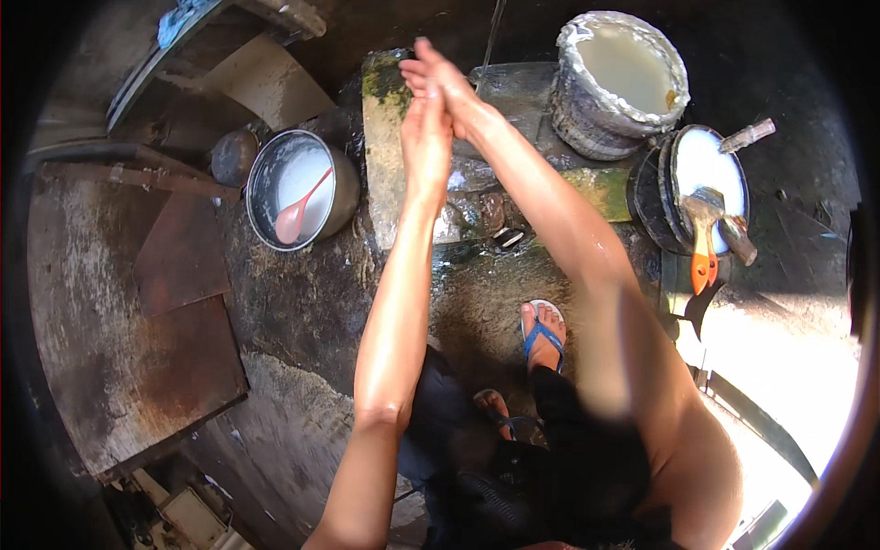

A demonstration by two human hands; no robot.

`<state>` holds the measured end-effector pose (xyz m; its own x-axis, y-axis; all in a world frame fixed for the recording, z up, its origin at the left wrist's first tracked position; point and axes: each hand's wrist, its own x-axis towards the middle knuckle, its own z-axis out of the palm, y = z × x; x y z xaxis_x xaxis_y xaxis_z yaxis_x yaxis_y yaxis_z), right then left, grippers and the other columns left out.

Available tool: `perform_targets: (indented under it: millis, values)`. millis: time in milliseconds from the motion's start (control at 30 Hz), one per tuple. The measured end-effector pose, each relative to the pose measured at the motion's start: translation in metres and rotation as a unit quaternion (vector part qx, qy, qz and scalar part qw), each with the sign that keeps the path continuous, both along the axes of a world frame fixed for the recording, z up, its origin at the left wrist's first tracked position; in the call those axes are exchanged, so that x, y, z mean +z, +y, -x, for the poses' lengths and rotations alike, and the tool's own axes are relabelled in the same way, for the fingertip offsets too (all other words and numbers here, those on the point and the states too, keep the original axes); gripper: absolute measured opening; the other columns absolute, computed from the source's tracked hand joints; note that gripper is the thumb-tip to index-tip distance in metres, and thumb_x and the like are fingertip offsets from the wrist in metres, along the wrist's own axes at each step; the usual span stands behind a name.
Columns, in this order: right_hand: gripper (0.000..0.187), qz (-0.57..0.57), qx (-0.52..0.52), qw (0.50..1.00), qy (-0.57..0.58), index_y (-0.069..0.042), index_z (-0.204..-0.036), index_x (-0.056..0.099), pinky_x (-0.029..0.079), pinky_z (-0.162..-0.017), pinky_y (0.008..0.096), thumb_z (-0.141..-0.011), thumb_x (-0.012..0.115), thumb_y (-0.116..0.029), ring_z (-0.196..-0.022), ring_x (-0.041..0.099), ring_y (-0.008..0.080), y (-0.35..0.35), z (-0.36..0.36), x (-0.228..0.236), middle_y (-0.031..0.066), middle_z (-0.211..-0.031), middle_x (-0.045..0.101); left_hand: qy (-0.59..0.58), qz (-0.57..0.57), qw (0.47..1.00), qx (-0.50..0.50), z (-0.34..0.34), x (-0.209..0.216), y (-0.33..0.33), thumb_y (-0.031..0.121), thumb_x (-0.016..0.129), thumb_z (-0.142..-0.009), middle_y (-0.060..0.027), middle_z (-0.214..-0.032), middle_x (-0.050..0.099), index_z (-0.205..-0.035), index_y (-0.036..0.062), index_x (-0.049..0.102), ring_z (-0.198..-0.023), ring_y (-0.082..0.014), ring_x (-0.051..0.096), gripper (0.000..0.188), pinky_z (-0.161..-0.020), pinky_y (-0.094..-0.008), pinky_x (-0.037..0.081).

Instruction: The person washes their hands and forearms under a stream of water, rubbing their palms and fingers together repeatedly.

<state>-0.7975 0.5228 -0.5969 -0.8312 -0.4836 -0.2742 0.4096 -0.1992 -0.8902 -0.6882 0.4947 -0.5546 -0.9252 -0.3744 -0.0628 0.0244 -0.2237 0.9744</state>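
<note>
My left hand and my right hand are pressed together, palm against palm. They are over a wet, mossy stone slab at the far middle. The right hand's fingers are stretched out and a little apart; the left hand's fingers look straight too, partly covered by the right. Neither hand holds an object. The skin of both forearms shines as if wet. A thin stream of water falls just right of my hands.
To the right stand a crusted bucket of cloudy liquid and a container of white liquid with an orange-handled brush across it. At left are a metal pot with a pink ladle and a rusty board. My sandalled feet are below.
</note>
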Motion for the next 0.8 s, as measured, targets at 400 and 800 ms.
perform_targets:
  millis: [400, 800]
  values:
    - [0.077, 0.357, -0.148, 0.921, -0.055, -0.004, -0.125, 0.052, 0.043, -0.097, 0.0396, -0.097, 0.020, -0.068, -0.107, 0.056, 0.0246, 0.065, 0.005, 0.030, 0.0100, -0.116, 0.060, -0.094, 0.381, 0.912, -0.120, 0.175, -0.008, 0.026, 0.054, 0.046, -0.094, -0.0233, -0.122, 0.063, -0.122, 0.0012, 0.064, -0.124, -0.0362, 0.054, 0.062, -0.106, -0.0440, 0.038]
    - [0.052, 0.265, -0.121, 0.957, 0.015, -0.005, -0.141, 0.041, 0.028, -0.114, 0.0358, -0.106, 0.031, -0.043, -0.132, 0.042, 0.0212, 0.055, -0.032, 0.040, 0.0099, -0.142, 0.047, -0.117, 0.378, 0.912, 0.111, 0.143, -0.015, 0.017, 0.051, 0.067, -0.083, -0.0223, -0.077, 0.069, -0.070, 0.0042, 0.072, -0.084, -0.0425, 0.068, 0.049, -0.079, -0.0444, 0.054]
